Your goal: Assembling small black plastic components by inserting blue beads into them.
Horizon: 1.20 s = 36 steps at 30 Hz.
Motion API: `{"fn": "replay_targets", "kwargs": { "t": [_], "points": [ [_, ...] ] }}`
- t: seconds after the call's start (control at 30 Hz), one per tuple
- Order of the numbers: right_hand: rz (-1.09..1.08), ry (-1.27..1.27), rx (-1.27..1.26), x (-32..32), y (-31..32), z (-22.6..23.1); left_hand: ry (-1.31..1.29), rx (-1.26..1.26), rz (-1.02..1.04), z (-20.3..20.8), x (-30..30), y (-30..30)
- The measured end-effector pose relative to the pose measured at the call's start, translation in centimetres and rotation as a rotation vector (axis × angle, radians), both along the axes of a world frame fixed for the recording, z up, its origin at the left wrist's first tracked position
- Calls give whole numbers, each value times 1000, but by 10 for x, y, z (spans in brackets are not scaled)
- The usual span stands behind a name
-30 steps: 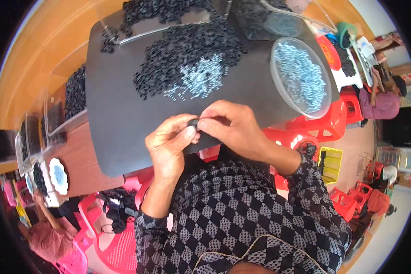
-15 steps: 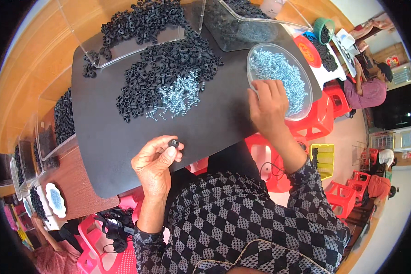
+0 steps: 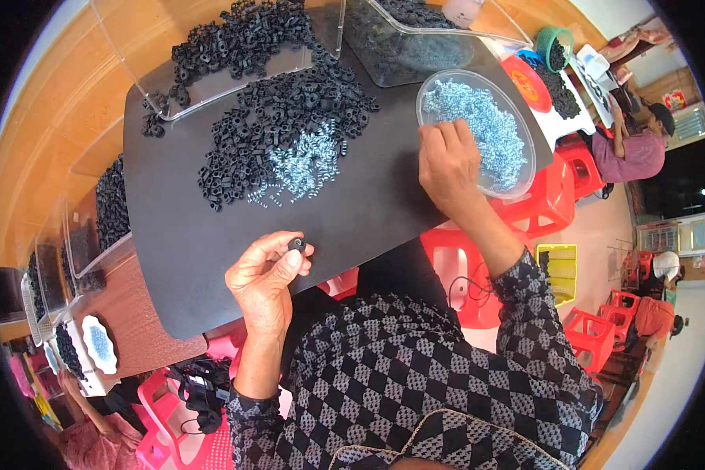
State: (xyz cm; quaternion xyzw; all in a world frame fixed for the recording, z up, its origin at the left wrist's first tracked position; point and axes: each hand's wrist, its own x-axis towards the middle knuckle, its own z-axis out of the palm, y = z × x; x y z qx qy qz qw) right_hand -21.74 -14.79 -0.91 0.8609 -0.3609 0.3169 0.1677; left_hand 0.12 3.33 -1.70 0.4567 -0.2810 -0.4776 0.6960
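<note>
A black part (image 3: 296,244) is gripped by the left hand (image 3: 264,278); springs (image 3: 495,129) at two o'clock are seemingly sought — right hand (image 3: 451,168) curled (any catch hidden); deft pinching is required.

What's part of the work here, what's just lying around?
Part of the work:
- black plastic piece in left hand
- black plastic pile
- coil springs
- clear tub near right hand

Apparently just around:
- red stools
- pink chair

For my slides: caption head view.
Left hand pinches small black plastic part; right hand at clear oval tub of silvery coil springs.
</note>
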Motion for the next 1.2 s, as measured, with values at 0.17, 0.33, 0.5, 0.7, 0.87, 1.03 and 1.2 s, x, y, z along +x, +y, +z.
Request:
{"fn": "replay_targets", "kwargs": {
  "t": [0.17, 0.33, 0.5, 0.7, 0.87, 1.03, 1.2],
  "points": [
    [-35, -7, -56, 12, 2, 3, 14, 3, -1, 1, 0, -1],
    [98, -74, 30, 43, 3, 6, -3, -10, -3, 0, 0, -1],
    [44, 90, 141, 62, -10, -10, 8, -9, -1, 1, -2, -2],
    [94, -88, 342, 47, 2, -4, 34, -8, -14, 0, 0, -1],
    [61, -132, 301, 47, 3, -2, 27, -6, -17, 0, 0, -2],
    [28, 95, 286, 53, 1, -3, 38, -2, 0, -1, 0, 0],
    [86, -14, 342, 52, 8, 4, 9, 10, 14, 2, -2, -2]
  ]
}}
